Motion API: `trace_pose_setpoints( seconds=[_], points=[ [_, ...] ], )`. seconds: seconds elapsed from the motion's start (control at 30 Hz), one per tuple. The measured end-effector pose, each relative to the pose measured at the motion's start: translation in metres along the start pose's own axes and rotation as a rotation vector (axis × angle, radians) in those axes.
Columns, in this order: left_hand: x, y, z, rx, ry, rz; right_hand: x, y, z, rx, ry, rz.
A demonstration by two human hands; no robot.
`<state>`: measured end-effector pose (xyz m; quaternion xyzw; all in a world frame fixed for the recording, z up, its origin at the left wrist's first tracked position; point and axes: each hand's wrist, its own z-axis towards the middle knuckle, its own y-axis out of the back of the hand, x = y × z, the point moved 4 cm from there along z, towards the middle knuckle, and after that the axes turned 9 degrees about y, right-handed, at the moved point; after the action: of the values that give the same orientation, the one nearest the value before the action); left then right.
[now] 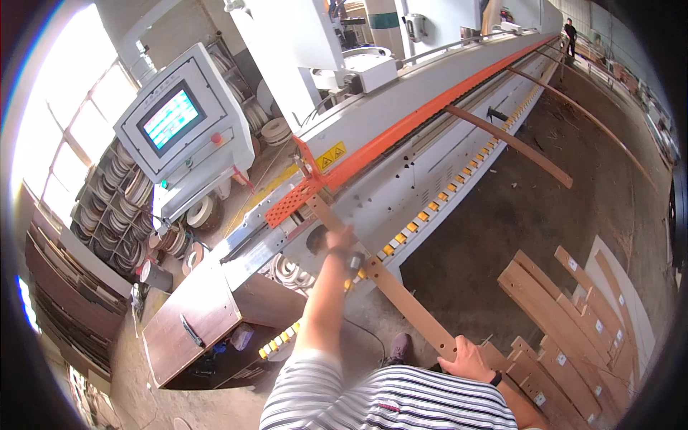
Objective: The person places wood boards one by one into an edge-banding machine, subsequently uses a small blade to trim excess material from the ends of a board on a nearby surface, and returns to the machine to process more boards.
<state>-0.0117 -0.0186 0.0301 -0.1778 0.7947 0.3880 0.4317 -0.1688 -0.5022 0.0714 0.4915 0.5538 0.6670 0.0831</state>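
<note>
A long, narrow brown wooden strip (pixel 405 299) with small holes slants across in front of me. Its far end lies against the orange perforated guard (pixel 290 203) of a long edge-banding machine (pixel 401 136). My left hand (pixel 340 239), slightly blurred, is closed over the strip near that end; a dark watch is on the wrist. My right hand (pixel 467 360) grips the near end, thumb on top and fingers along the edge, with a black band on its wrist. Yellow rollers (pixel 399 238) line the support rail that the strip crosses.
A control panel with a lit screen (pixel 170 117) stands at left. Below it is a brown cabinet (pixel 193 315) with a knife on top. Stacked boards (pixel 559 322) lean at lower right. More strips (pixel 512 143) jut from the machine. A person (pixel 570 36) stands at the far end.
</note>
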Motion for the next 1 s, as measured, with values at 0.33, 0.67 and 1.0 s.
trace_pose_setpoints(
  seconds=[0.33, 0.67, 1.0],
  points=[
    [0.002, 0.025, 0.026, -0.213, 0.088, 0.154, 0.008, 0.010, 0.018, 0.032, 0.021, 0.151],
    [-0.005, 0.014, 0.024, -0.178, 0.077, 0.132, 0.013, 0.034, 0.028, 0.078, -0.043, 0.116],
    [-0.049, -0.023, 0.034, -0.130, -0.040, 0.291, -0.022, 0.060, 0.055, -0.104, 0.065, 0.025]
  ],
)
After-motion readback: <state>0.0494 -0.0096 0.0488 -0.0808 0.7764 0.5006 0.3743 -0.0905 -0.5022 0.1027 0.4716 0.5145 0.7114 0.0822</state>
